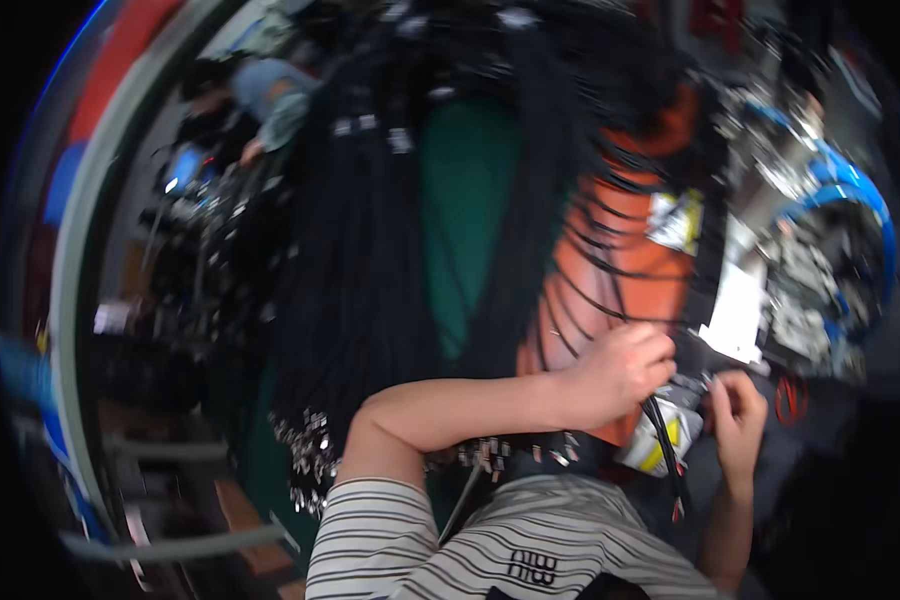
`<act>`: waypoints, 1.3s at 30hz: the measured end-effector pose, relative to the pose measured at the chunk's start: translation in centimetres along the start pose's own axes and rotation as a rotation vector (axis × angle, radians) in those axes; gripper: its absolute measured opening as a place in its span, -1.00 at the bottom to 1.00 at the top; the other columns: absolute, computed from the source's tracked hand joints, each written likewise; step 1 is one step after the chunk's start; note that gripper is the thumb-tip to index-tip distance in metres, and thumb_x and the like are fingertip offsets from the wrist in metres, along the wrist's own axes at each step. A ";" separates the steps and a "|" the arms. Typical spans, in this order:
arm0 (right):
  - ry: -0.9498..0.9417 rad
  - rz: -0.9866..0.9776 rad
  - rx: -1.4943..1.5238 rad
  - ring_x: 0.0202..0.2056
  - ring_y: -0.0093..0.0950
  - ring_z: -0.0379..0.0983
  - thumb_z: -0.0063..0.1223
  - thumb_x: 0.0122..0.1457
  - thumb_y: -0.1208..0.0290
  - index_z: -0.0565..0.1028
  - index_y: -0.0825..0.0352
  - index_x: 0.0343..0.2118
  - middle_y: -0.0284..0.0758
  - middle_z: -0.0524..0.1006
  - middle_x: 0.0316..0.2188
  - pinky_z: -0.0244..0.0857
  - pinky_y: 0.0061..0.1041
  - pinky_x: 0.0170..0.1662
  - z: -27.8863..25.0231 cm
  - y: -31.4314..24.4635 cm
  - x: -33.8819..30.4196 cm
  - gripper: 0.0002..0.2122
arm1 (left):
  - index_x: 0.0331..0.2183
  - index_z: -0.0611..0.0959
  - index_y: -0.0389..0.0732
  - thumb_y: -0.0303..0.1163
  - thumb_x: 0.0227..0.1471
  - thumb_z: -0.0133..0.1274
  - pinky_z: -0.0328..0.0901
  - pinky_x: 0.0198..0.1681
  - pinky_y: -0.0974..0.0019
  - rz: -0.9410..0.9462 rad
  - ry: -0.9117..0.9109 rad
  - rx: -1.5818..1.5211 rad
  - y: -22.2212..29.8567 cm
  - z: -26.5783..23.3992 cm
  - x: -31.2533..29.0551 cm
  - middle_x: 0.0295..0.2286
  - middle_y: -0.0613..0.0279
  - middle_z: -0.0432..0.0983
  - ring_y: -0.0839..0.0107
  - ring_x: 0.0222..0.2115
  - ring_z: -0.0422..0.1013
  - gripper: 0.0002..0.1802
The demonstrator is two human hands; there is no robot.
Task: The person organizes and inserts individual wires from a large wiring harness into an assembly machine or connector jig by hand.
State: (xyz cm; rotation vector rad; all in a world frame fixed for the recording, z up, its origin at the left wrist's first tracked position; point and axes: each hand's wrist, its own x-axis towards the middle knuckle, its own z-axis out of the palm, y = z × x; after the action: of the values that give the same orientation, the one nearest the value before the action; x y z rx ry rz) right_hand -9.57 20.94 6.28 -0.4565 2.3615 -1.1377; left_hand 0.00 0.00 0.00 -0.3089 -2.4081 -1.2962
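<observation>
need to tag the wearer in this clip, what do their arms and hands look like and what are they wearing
Both forearms are bare, with no gloves, rings or watch visible on the left hand or right hand. The short sleeve has thin dark and light stripes and belongs to a striped shirt with a small dark mark on the front.

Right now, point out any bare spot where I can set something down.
One bare strip: the green surface between the two black cable bundles. The orange panel is crossed by loose cables. Around both hands, left and right, it's crowded.
</observation>
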 end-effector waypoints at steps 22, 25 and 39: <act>0.175 -0.200 -0.230 -0.52 -0.72 0.27 0.03 0.11 0.76 0.48 0.46 -0.32 -0.35 0.45 -0.36 0.09 -0.73 -0.51 -1.9 -2.0 -7.7 -0.89 | -0.22 0.48 -0.34 -0.46 -0.25 0.21 0.27 -0.33 0.11 0.075 -0.093 -0.430 4.1 7.2 2.5 -0.57 0.09 0.45 0.07 -0.44 0.42 -0.55; 0.218 -0.124 -0.150 -0.57 -0.74 0.26 0.01 0.13 0.75 0.47 0.45 -0.32 -0.36 0.44 -0.37 0.09 -0.77 -0.54 -1.9 -1.5 -7.3 -0.91 | -0.43 0.54 -0.28 -0.39 -0.08 0.18 0.26 -0.36 0.11 0.113 0.012 -0.508 2.9 7.8 2.8 -0.55 0.15 0.43 0.09 -0.46 0.41 -0.81; 0.313 0.066 0.281 -0.62 -0.76 0.28 0.04 0.22 0.62 0.51 0.40 -0.25 -0.47 0.46 -0.53 0.03 -0.79 -0.59 -0.5 2.3 -4.3 -0.92 | -0.43 0.56 -0.20 -0.39 -0.12 0.17 0.28 -0.33 0.08 0.046 0.035 -0.335 1.5 8.3 2.7 -0.55 0.19 0.40 0.12 -0.48 0.38 -0.84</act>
State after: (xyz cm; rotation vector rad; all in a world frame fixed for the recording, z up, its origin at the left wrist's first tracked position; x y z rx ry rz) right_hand -6.49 24.70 5.87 -0.1067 2.3955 -1.5766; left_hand -3.75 7.74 -1.84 -0.4267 -2.1358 -1.6684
